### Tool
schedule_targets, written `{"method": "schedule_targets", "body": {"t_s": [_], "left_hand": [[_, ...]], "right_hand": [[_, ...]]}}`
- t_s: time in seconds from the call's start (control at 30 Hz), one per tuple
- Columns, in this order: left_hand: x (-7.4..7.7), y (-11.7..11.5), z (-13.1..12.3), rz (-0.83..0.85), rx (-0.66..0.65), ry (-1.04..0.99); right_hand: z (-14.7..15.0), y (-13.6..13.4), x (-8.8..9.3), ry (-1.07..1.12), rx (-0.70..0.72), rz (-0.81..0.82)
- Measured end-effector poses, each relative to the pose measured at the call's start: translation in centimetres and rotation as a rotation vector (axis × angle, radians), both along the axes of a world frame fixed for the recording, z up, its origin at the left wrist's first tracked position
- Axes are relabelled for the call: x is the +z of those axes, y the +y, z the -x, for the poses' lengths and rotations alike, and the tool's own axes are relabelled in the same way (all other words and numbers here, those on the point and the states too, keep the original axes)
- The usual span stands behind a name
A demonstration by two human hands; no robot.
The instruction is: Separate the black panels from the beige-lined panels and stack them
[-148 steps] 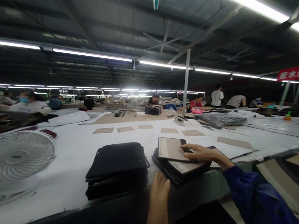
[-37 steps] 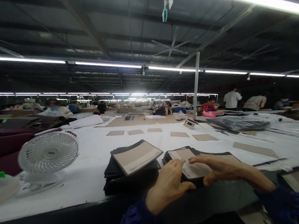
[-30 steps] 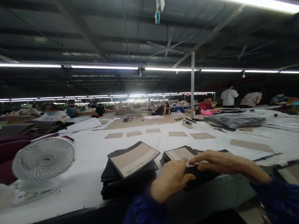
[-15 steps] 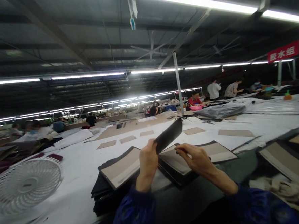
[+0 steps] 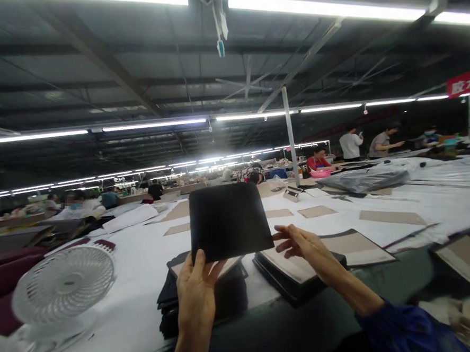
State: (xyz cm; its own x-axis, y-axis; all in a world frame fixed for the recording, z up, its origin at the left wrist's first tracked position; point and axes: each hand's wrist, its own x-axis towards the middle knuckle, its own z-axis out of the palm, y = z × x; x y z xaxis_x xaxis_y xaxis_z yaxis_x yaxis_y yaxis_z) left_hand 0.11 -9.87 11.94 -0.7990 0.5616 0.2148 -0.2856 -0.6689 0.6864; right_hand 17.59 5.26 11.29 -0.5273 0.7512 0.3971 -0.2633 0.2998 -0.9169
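head view. left hand (image 5: 196, 296): fingers closed tight on lower edge of black panel (image 5: 228, 220), raised upright above left stack (image 5: 233, 295); edge-on and tilted half a second ago, now broad face to camera. right hand (image 5: 302, 246): fingers spread, gripping nothing, just beside panel's right edge, over right stack (image 5: 288, 272); earlier pinching the panel. fan (image 5: 63, 285) at left on white table (image 5: 142, 255).

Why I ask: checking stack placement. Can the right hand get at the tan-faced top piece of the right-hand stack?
Probably yes. The right hand hovers open just over the tan-faced top piece, uncovered on its stack; the black panel in the left hand is off to one side.
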Motion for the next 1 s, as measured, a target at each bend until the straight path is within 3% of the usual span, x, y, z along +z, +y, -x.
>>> {"method": "schedule_targets", "body": {"t_s": [0.1,0.2,0.27,0.37,0.47,0.53,0.67,0.83,1.0], "left_hand": [[-0.9,-0.7,0.7,0.005,0.026,0.004],[-1.4,-1.8,1.6,0.113,0.073,0.178],[-1.5,-3.1,2.5,0.351,0.216,0.426],[-1.9,-4.8,4.1,0.735,0.561,0.764],[-3.5,-5.5,6.0,0.842,0.751,0.92],[-5.1,-5.4,6.9,0.848,0.75,0.942],[-7.4,-5.0,7.2,0.79,0.628,0.853],[-7.8,-5.2,6.8,0.704,0.649,0.707],[-8.0,-5.8,7.1,0.695,0.637,0.739]], "right_hand": [[2.2,-1.1,1.1,0.016,0.092,0.042],[4.7,-1.5,1.4,-0.039,0.046,-0.01],[6.4,-1.5,1.3,-0.062,-0.046,-0.054],[8.7,-1.2,0.7,-0.139,-0.101,-0.187],[10.4,-0.9,-0.3,-0.215,-0.122,-0.288],[11.2,-0.8,-1.3,-0.251,-0.161,-0.335],[11.9,-0.9,-3.4,-0.295,-0.236,-0.393],[11.8,-1.9,-4.7,-0.29,-0.268,-0.386],[11.3,-3.0,-4.7,-0.3,-0.19,-0.31]]}}
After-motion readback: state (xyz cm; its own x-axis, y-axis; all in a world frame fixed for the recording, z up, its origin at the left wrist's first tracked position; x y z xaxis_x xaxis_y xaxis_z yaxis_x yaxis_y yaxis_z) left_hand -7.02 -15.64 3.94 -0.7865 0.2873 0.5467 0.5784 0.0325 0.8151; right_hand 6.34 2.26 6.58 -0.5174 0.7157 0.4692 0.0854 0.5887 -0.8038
